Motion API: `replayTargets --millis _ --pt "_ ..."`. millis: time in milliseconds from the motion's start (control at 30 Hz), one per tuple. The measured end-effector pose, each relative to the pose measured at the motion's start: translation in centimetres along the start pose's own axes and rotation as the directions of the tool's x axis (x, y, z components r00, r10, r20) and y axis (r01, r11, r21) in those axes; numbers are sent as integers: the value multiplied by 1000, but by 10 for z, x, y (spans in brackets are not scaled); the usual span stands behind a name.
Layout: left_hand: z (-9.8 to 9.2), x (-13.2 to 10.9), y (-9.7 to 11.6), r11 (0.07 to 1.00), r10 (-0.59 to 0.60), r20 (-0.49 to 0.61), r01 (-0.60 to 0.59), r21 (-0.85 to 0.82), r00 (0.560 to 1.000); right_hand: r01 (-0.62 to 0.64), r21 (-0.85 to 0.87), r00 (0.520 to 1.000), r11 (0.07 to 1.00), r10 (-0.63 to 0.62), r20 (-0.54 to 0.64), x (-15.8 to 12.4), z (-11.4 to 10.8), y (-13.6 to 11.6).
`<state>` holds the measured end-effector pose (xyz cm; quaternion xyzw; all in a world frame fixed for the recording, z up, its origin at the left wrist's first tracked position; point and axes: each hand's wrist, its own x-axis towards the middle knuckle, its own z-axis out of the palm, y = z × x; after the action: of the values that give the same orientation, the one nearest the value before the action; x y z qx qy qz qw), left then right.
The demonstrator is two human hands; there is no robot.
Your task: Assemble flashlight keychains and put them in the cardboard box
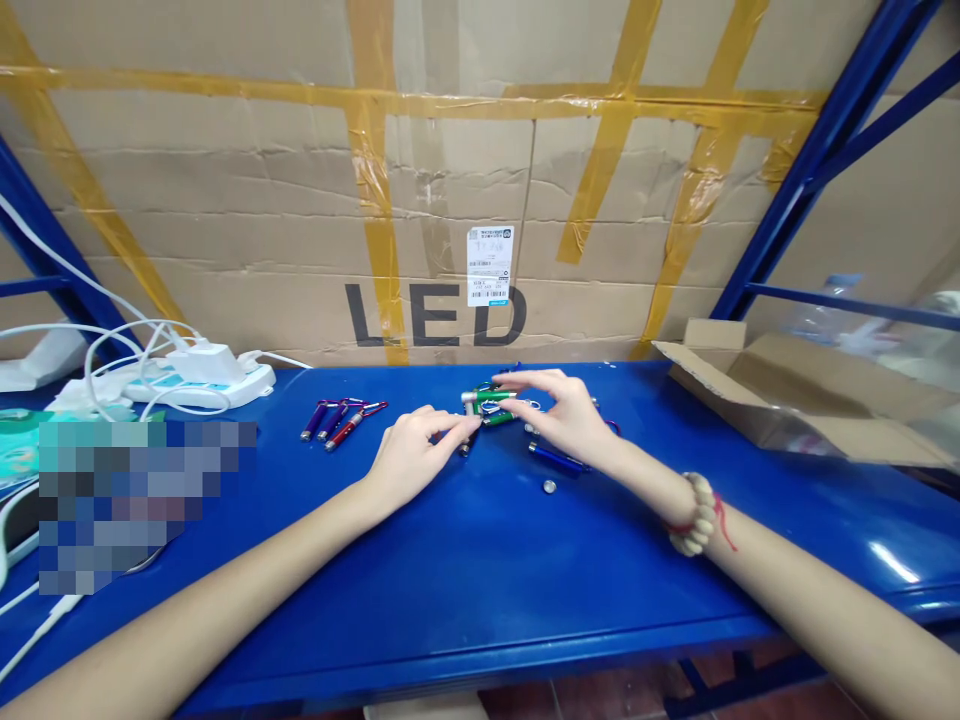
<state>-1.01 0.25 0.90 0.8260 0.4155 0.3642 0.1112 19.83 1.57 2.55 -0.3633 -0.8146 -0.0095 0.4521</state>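
Note:
My left hand [420, 450] is closed, thumb and fingertips pinched at a small dark keychain flashlight [466, 447] that the fingers partly cover. My right hand [574, 415] hovers over the pile with its fingers apart. Beneath its fingertips lie green keychain flashlights [497, 419], one crossing near a silver end piece. Below the right palm, a blue flashlight [556, 458] rests on the table, partly hidden by the wrist. A small round silver piece [550, 487] lies just in front of it. Left of my left hand sit two purple flashlights [330, 420] and a red flashlight [345, 430] with clips.
On the blue table [420, 590], a white power strip [202, 375] with tangled cables stands at the left, near a teal packet [22, 445]. An open cardboard box [795, 395] is at the right. Behind rises a large taped carton [262, 230] between blue metal posts.

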Motion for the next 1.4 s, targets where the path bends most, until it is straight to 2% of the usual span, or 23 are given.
replayTargets --millis 67,167,300,400,467,533,633,733,833,933,1000,1067,1133,1233,1300,1400 --pt "0 0 4 991 -79 -27 76 -115 996 109 -5 994 994 -109 31 -4 6 -15" --pt "0 1 9 963 -133 -67 113 -246 989 188 -14 980 982 -186 75 -8 10 -22" --pt "0 2 10 921 -199 -106 149 -360 974 234 -23 964 972 -229 138 -4 3 -13" --pt "0 3 4 905 -240 -149 166 -391 959 267 -135 956 954 -244 164 2 -9 -1" --pt "2 3 -1 937 -199 -152 142 -319 968 224 -263 971 938 -193 140 5 -17 9" --pt "3 2 -5 978 -90 -112 67 -197 990 146 -349 985 926 -102 139 8 -23 18" --pt "4 -1 -5 987 156 -3 -156 -48 988 66 -441 969 895 47 241 9 -27 27" --pt "1 -3 -1 924 371 147 -380 35 917 -21 -492 897 870 234 376 10 -32 27" --pt "0 -5 1 899 390 303 -431 80 869 -116 -454 800 884 353 484 12 -41 27" --pt "0 -4 0 915 338 382 -395 79 860 -200 -410 716 890 418 559 12 -49 31" --pt "1 -3 -2 922 326 369 -379 79 870 -242 -378 658 893 438 613 12 -52 35" --pt "1 -3 -3 928 323 315 -364 80 893 -261 -343 632 902 428 646 11 -54 40" --pt "1 -3 -3 936 318 247 -345 71 915 -256 -342 664 904 421 617 10 -54 44" --pt "1 -4 -1 950 293 179 -308 58 939 -199 -433 779 879 410 474 10 -54 47" --pt "0 -5 0 955 279 160 -291 59 947 -143 -510 833 848 382 401 9 -55 49" --pt "-1 -6 1 938 320 146 -334 86 936 -92 -615 839 783 394 376 8 -57 52"
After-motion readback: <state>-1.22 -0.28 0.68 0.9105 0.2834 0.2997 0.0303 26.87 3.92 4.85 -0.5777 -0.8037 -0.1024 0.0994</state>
